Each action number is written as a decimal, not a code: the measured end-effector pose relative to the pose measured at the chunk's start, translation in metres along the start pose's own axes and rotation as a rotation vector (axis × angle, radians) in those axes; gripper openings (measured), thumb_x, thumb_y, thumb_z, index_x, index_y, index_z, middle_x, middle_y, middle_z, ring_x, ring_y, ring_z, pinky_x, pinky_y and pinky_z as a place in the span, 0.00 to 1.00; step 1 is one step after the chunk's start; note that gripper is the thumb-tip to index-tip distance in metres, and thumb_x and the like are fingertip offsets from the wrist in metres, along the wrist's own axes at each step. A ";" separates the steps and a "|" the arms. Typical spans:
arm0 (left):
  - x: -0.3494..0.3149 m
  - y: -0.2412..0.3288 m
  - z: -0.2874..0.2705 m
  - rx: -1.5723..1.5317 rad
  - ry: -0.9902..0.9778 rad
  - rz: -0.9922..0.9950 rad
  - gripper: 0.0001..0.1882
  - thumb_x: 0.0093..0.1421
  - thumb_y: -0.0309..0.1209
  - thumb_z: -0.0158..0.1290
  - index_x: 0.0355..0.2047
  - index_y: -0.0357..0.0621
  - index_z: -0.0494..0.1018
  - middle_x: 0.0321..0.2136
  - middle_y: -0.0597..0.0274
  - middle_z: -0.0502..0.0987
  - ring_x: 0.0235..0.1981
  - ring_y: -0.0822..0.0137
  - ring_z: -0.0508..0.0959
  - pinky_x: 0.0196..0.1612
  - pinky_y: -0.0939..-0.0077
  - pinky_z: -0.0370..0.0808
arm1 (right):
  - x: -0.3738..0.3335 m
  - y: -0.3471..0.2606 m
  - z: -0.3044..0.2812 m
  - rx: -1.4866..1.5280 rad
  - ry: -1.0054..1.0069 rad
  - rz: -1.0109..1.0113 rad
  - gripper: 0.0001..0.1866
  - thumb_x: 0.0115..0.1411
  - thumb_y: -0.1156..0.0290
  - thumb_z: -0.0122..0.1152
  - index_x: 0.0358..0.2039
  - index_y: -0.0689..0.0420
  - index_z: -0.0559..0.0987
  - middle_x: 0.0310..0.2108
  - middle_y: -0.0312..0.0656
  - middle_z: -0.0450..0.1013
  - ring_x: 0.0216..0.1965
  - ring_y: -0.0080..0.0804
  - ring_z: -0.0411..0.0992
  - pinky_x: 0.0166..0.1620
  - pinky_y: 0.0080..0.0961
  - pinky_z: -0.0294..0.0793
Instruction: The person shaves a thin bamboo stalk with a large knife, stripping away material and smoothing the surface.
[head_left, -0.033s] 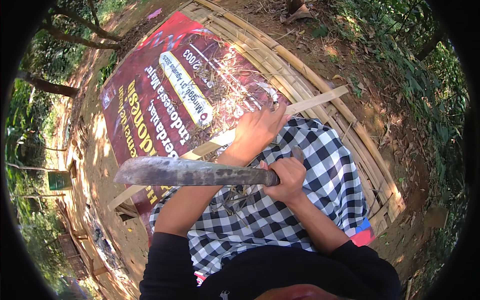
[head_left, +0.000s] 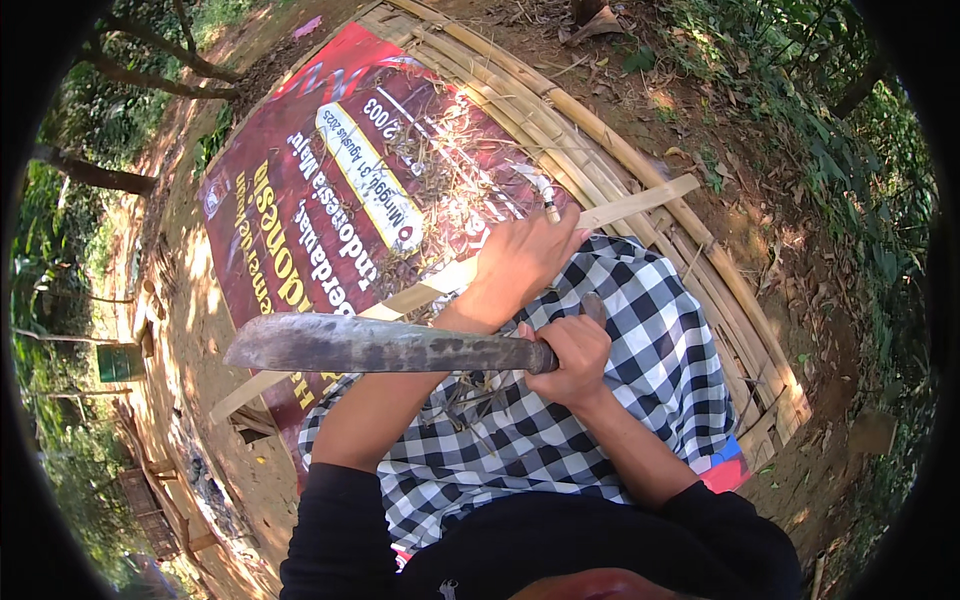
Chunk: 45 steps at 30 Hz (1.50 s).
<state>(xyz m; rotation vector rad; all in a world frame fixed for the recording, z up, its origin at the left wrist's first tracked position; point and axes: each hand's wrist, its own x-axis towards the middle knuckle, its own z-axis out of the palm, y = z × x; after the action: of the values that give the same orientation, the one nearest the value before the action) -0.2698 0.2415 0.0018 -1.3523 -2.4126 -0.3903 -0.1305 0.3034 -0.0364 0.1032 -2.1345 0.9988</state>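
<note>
My right hand (head_left: 572,358) is wrapped round the handle of a machete (head_left: 390,343). Its broad, dark-stained blade lies level, pointing left across my left forearm in the picture. Further forward, my left hand (head_left: 528,258) is closed over a long, flat, pale bamboo strip (head_left: 640,203), which runs slantwise from lower left to upper right and passes under the hand and blade. At the left fingertips is a small pale thing with a dark band (head_left: 550,205), too small to name. A black-and-white checked cloth (head_left: 640,350) covers my lap.
A dark red printed banner (head_left: 270,210) is spread over a bamboo slat platform (head_left: 600,165), littered with dry shavings (head_left: 455,150). Dirt ground with fallen leaves (head_left: 760,230) surrounds it. Tree branches (head_left: 100,170) stand at the far left, with a green box-like thing (head_left: 120,362) below them.
My left hand has moved very slightly to the right. The bamboo strip and the machete tip have shifted by a tiny amount; both grips stay the same.
</note>
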 end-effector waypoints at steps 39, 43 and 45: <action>0.076 0.024 0.190 -0.277 -0.225 0.593 0.18 0.66 0.49 0.48 0.54 0.64 0.72 0.45 0.58 0.71 0.51 0.61 0.72 0.54 0.62 0.67 | 0.001 0.015 -0.001 0.039 -0.127 0.079 0.12 0.34 0.73 0.67 0.23 0.54 0.76 0.18 0.36 0.69 0.21 0.37 0.70 0.27 0.32 0.64; 0.067 0.030 0.194 -0.294 -0.099 0.575 0.21 0.67 0.48 0.47 0.58 0.60 0.71 0.50 0.56 0.71 0.56 0.58 0.70 0.61 0.60 0.65 | -0.001 0.012 -0.003 0.033 -0.158 0.071 0.15 0.31 0.71 0.66 0.25 0.52 0.77 0.19 0.35 0.70 0.22 0.36 0.71 0.28 0.32 0.65; 0.063 0.031 0.191 -0.292 -0.047 0.553 0.23 0.68 0.47 0.46 0.61 0.56 0.69 0.53 0.54 0.71 0.61 0.55 0.68 0.67 0.58 0.60 | 0.001 0.011 -0.003 0.027 -0.128 0.063 0.09 0.38 0.74 0.67 0.21 0.55 0.75 0.17 0.38 0.68 0.19 0.38 0.69 0.26 0.33 0.63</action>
<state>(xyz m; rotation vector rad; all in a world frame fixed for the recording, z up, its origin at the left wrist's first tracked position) -0.3052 0.3816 -0.1414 -2.0902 -1.9459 -0.5710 -0.1337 0.3136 -0.0414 0.1171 -2.2526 1.0838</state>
